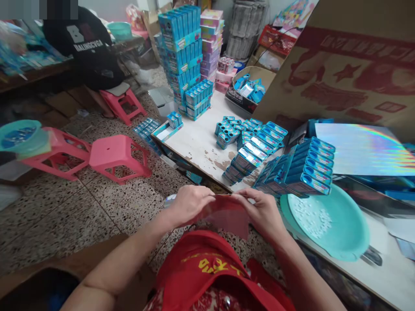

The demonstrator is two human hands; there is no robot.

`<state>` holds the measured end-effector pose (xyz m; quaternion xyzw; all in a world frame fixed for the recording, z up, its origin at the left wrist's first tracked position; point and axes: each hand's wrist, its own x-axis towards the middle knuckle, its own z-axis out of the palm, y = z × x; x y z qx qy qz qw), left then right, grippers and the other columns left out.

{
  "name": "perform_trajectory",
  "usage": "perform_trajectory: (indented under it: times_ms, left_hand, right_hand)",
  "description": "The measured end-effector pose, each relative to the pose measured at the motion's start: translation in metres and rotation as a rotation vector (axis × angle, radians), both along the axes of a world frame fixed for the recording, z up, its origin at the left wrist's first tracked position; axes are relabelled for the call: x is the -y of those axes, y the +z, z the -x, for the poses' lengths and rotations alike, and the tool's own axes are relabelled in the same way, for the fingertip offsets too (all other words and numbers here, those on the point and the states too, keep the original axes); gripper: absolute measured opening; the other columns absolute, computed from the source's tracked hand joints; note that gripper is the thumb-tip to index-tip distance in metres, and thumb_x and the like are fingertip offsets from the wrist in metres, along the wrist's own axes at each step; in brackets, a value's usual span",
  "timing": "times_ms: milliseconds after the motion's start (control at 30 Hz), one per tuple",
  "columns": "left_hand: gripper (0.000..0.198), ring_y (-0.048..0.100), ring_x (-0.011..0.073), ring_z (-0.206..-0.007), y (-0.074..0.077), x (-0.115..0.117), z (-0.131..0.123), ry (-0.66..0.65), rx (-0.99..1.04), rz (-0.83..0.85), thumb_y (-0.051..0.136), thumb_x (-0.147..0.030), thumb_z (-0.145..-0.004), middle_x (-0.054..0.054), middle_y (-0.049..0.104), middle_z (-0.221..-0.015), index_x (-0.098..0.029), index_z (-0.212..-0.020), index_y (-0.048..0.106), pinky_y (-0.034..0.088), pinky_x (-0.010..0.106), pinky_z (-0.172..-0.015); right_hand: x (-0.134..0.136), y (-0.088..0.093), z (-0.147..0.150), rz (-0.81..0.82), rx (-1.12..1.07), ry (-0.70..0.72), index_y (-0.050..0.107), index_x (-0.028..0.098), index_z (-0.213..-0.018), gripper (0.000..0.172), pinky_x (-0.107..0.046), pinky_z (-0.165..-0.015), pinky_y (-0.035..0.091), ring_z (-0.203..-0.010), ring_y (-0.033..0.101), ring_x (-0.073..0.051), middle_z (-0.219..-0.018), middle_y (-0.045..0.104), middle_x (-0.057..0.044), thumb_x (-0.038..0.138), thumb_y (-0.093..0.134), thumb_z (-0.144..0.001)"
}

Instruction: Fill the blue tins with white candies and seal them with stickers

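My left hand [191, 203] and my right hand [261, 209] are both closed in a pinch in front of my red apron [201, 255]. Between their fingertips a narrow edge is drawn out level. Under that edge hangs what looks like a thin, reddish, see-through plastic film [228, 216]; blur keeps me from telling whether it is a bag. Just beyond my fingers, a stack of small blue boxes [246, 157] stands at the table's edge. Nearest to my right hand are a row of upright blue boxes [308, 168] and a green basin [352, 229] with small white pieces inside.
Tall stacked blue boxes [181, 52] rise at the back of the white table [191, 134]. A large cardboard box [343, 65] leans at right; an open carton [240, 101] holds blue packets. On the left are pink stools [112, 151] and a person in black [87, 47].
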<state>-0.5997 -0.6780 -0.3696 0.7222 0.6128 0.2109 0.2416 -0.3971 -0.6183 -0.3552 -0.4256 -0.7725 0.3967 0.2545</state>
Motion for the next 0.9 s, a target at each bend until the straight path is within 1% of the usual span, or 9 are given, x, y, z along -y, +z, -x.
perform_trajectory:
  times_ms: [100,233,367,467,533,633,700,800,900]
  left_hand:
    - [0.027,0.066,0.0184,-0.080,-0.006,-0.008,0.015,0.066,-0.063,0.079,0.049,-0.033,-0.088,0.003,0.073,-0.088,-0.023,-0.088,0.073,0.044,0.028,-0.073]
    - [0.023,0.064,0.0172,-0.076,-0.007,-0.018,0.032,0.118,-0.070,0.108,0.052,-0.034,-0.085,0.001,0.073,-0.084,-0.024,-0.082,0.073,0.041,0.026,-0.069]
    - [0.023,0.059,0.0137,-0.066,0.001,-0.027,0.043,0.132,0.113,0.166,0.054,-0.035,-0.081,0.000,0.069,-0.070,-0.021,-0.074,0.071,0.039,0.023,-0.063]
    - [0.023,0.057,0.0131,-0.065,0.007,-0.038,0.044,0.162,0.302,0.210,0.058,-0.037,-0.077,0.000,0.067,-0.068,-0.019,-0.070,0.070,0.040,0.023,-0.062]
    - [0.023,0.055,0.0128,-0.064,0.009,-0.050,0.039,0.207,0.401,0.209,0.063,-0.039,-0.073,0.000,0.065,-0.067,-0.017,-0.069,0.069,0.041,0.023,-0.062]
    - [0.027,0.049,0.0105,-0.058,0.013,-0.072,0.024,0.272,0.549,0.166,0.068,-0.042,-0.068,-0.001,0.059,-0.060,-0.015,-0.065,0.066,0.038,0.022,-0.056]
    - [0.029,0.045,0.0089,-0.055,0.020,-0.088,0.012,0.284,0.652,0.156,0.070,-0.042,-0.065,-0.002,0.056,-0.058,-0.014,-0.064,0.065,0.035,0.021,-0.052]
    - [0.032,0.043,0.0079,-0.052,0.036,-0.114,-0.012,0.263,0.767,0.191,0.072,-0.044,-0.061,-0.002,0.055,-0.058,-0.013,-0.069,0.066,0.033,0.019,-0.049]
    - [0.034,0.039,0.0067,-0.048,0.052,-0.142,-0.040,0.216,0.782,0.212,0.072,-0.046,-0.060,-0.004,0.049,-0.053,-0.013,-0.069,0.065,0.028,0.019,-0.045]
  right_hand:
    - [-0.009,-0.007,-0.014,0.090,0.006,-0.089,0.072,0.021,-0.074,0.030,-0.025,-0.060,0.043,-0.064,0.061,-0.016,-0.069,0.071,-0.001,0.044,0.056,-0.083]
    - [-0.021,-0.012,-0.034,0.142,-0.018,-0.212,0.073,0.019,-0.073,0.033,-0.024,-0.057,0.042,-0.061,0.059,-0.016,-0.066,0.069,-0.001,0.049,0.059,-0.078]
    - [-0.030,-0.006,-0.051,0.154,-0.055,-0.322,0.072,0.018,-0.070,0.035,-0.024,-0.053,0.041,-0.055,0.055,-0.014,-0.063,0.068,-0.002,0.052,0.063,-0.072]
    - [-0.035,0.002,-0.063,0.185,-0.083,-0.390,0.071,0.017,-0.066,0.039,-0.024,-0.045,0.035,-0.045,0.045,-0.011,-0.048,0.058,0.000,0.055,0.066,-0.068]
    - [-0.039,0.009,-0.070,0.208,-0.116,-0.467,0.068,0.016,-0.062,0.041,-0.023,-0.041,0.030,-0.041,0.040,-0.010,-0.043,0.052,0.002,0.057,0.068,-0.065]
    - [-0.048,0.018,-0.086,0.191,-0.161,-0.557,0.064,0.017,-0.056,0.042,-0.023,-0.040,0.029,-0.041,0.039,-0.009,-0.045,0.052,0.001,0.058,0.069,-0.064]
    - [-0.055,0.025,-0.101,0.176,-0.188,-0.541,0.065,0.018,-0.057,0.041,-0.023,-0.043,0.033,-0.045,0.043,-0.010,-0.048,0.054,0.001,0.057,0.067,-0.066]
    - [-0.068,0.032,-0.128,0.222,-0.271,-0.470,0.069,0.018,-0.066,0.041,-0.023,-0.050,0.040,-0.053,0.049,-0.012,-0.057,0.059,0.000,0.058,0.066,-0.068]
    - [-0.083,0.035,-0.157,0.228,-0.321,-0.505,0.070,0.017,-0.070,0.041,-0.023,-0.048,0.039,-0.052,0.048,-0.012,-0.056,0.059,0.000,0.057,0.067,-0.067]
